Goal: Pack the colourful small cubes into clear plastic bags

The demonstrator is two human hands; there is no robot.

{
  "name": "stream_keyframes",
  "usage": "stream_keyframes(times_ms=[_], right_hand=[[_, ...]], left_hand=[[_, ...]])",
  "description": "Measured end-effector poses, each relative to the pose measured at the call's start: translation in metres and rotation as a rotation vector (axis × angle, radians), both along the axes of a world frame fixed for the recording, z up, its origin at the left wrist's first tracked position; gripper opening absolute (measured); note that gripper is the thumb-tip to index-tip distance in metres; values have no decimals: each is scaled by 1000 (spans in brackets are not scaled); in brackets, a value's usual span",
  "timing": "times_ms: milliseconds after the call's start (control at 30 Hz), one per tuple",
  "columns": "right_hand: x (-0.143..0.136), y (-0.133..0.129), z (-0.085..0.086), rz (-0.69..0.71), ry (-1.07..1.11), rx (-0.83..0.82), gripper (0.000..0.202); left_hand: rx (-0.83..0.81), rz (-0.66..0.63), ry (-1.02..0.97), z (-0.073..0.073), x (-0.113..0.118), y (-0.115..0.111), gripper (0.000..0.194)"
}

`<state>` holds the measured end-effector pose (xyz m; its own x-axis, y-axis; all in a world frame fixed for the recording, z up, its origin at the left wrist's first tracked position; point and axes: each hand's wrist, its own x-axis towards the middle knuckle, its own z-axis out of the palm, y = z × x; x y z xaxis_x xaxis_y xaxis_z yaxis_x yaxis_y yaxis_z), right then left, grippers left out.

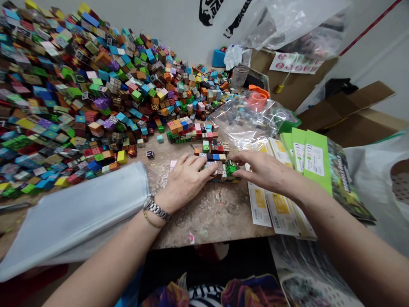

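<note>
Small printed cubes stand in a compact block (219, 170) at the middle of the table. My left hand (187, 181) lies over the block's left part, fingers spread and touching the cubes. At its right end, my right hand (255, 168) holds a green cube (230, 167) between thumb and fingers. Just behind are further rows of cubes (182, 128), lined up side by side. The underside of the left palm is hidden.
A large heap of loose cubes (96, 89) fills the back left. Plastic sleeves (96, 204) lie front left. Printed cards (283, 209), green packets (315, 157) and a clear bag (249, 119) are on the right, with cardboard boxes (351, 106) behind.
</note>
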<state>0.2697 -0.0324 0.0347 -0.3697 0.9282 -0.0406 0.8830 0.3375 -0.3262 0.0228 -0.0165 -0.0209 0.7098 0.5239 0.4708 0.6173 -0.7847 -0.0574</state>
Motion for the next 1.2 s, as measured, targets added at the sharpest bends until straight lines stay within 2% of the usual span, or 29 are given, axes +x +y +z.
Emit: stream_keyframes(times_ms=[167,333,500,567,667,800,967,1033,1200], right_hand=[[-11,2,-7,-4,37,-15,28],[-15,-2,-12,8,111,38,30],[5,0,-12,-40,193,54,36],[16,6,-14,-99,159,65,32],[28,16,-19,-114,51,14,29],[30,22,-31,-20,12,-49,43],[31,26,-43,149,39,1,64],[32,29,-46,184,26,19,64],[36,37,-50,242,-25,24,45]], left_hand=[[-8,5,7,1,0,-1,28],[-6,11,13,2,0,-1,28],[14,11,14,1,0,-1,31],[13,9,13,1,0,-1,31],[-4,12,16,2,0,-1,30],[-13,5,15,3,1,0,29],[7,7,0,2,0,0,29],[3,3,15,1,0,1,29],[11,-2,16,0,0,2,30]])
